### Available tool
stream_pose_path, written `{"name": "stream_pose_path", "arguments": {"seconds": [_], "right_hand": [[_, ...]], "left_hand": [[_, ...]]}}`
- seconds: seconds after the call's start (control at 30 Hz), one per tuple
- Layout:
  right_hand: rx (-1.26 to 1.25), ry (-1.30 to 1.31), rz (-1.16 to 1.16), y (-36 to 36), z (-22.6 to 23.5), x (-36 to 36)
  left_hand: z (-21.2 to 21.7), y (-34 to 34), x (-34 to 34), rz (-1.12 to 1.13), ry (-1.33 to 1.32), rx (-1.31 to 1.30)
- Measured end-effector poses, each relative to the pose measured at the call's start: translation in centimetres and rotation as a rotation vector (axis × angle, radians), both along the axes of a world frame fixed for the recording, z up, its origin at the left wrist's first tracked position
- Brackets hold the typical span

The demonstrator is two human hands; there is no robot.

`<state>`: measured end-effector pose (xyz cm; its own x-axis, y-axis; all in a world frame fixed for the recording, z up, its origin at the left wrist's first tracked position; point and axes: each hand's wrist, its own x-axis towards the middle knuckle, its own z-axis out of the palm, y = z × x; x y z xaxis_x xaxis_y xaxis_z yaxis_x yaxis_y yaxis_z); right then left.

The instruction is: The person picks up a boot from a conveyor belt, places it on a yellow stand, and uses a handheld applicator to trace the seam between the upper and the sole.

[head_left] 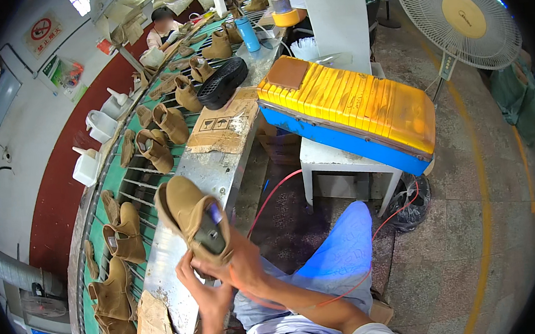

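Note:
A tan ankle boot (186, 203) is held above the metal-topped bench, toe pointing away and its dark-lined opening facing up. My right hand (244, 265) grips it at the right side near the heel, the fingers partly hidden by the boot. From below, my left hand (205, 290) closes on the heel end with bent fingers. Along the boot's left side runs a tan edge that looks like a sole; whether it is joined on, I cannot tell.
Tan boots (123, 233) and loose soles line a green conveyor with metal rods (136, 192) at left. A black sole (223, 83) lies past cardboard (218, 130). A yellow-and-blue machine (350, 108) rests on a white stool (326, 157). A fan (459, 20) stands right; a person (162, 31) sits far off.

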<state>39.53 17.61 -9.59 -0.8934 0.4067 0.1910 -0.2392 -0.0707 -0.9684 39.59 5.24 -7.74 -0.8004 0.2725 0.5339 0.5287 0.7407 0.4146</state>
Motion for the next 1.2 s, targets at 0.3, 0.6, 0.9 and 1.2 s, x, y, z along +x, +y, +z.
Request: {"name": "stream_pose_path", "arguments": {"seconds": [0.3,0.6,0.9,1.2], "right_hand": [[-0.171,0.091,-0.058,3.0,-4.4,-2.1],[-0.115,0.102,-0.083,14.6,-5.5,10.9],[0.056,-0.124,-0.707,15.1,-6.4,17.8],[0.203,-0.378,-0.59,14.7,-10.7,19.1]], "left_hand": [[-1.3,-1.5,-13.1,-0.203,-1.103,0.892],[-3.5,8.7,-7.3,-0.414,-1.215,1.462],[-16.1,19.1,1.2,-0.608,-1.751,1.518],[-17.8,18.0,4.2,-0.631,-1.855,1.6]]}}
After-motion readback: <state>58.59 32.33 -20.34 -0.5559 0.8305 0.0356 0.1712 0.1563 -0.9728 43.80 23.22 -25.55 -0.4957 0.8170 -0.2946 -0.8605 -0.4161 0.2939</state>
